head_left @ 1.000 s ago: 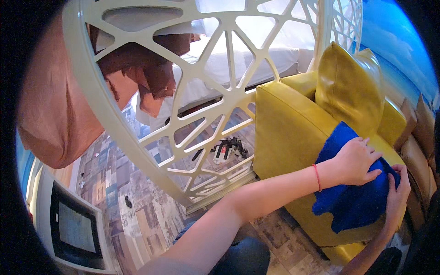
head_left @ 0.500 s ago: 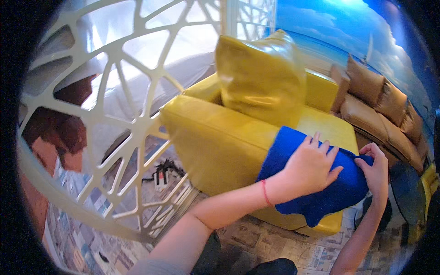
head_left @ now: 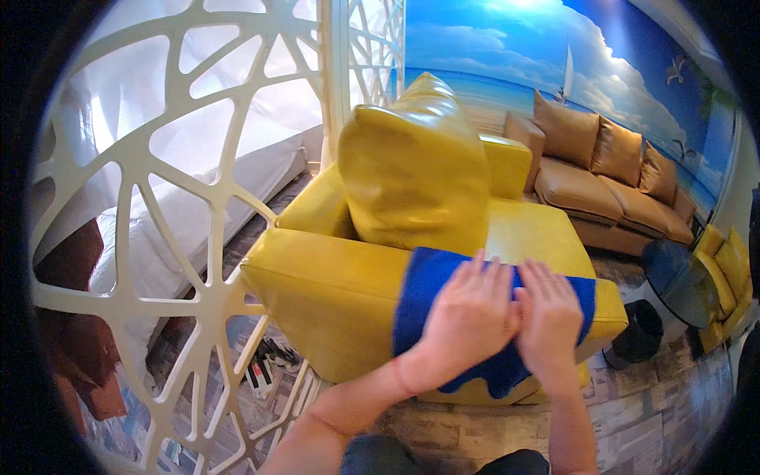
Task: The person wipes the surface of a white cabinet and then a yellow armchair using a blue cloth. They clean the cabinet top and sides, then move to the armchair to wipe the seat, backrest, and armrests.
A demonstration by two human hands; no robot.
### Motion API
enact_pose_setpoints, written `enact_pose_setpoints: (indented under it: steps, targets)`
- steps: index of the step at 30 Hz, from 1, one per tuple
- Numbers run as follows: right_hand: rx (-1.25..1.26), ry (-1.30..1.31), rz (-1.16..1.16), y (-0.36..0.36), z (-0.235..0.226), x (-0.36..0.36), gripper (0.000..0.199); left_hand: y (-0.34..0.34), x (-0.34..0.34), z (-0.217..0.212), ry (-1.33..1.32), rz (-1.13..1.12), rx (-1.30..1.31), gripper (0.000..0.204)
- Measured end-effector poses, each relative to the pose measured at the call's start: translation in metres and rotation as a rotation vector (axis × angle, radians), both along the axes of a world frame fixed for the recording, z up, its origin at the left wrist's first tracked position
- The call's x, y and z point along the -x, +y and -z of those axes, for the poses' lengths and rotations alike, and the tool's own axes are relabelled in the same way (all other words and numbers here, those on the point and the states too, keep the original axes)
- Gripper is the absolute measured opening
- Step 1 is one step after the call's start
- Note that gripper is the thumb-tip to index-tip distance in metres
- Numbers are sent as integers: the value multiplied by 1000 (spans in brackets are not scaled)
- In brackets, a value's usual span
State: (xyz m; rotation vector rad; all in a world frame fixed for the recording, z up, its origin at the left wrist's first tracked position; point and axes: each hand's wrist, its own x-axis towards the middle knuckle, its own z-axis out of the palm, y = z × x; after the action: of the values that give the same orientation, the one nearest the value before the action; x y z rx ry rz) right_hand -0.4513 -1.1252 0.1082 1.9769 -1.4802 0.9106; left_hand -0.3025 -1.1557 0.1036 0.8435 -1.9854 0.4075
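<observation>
A blue cloth is draped over the near arm of a yellow armchair, its lower edge hanging down the side. My left hand lies on the cloth with fingers stretched out, away from me. Right beside it, my right hand also presses on the cloth, fingers extended and slightly blurred. The two hands touch or nearly touch at the thumbs. Neither grips the fabric. A large yellow cushion stands tilted on the armchair, behind the cloth.
A white lattice screen rises on the left. Brown sofa, dark round table, black bin and another yellow chair stand to the right. Black-and-white items lie on the patterned floor behind the screen.
My right hand has let go of the cloth's right edge and moved left beside my left hand. The cloth now lies flatter over the armrest. The view has shifted to the right.
</observation>
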Motion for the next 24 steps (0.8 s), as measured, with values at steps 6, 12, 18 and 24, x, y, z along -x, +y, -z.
enact_pose_setpoints:
  steps: [6, 12, 18, 24]
  targets:
    - [-31, -46, -136, -40, 10, -152, 48, -26, -150, 11, 47, -162, 53, 27]
    - [141, -5, -267, -45, 17, -238, 52, -29, -227, 28, 231, -368, 214, 36]
    - [236, 70, -315, -21, 49, -184, 46, -49, -185, 134, 290, -426, 461, 48]
    - [221, 631, -116, -6, 167, -104, 52, -43, -162, 265, 1, -328, 289, 42]
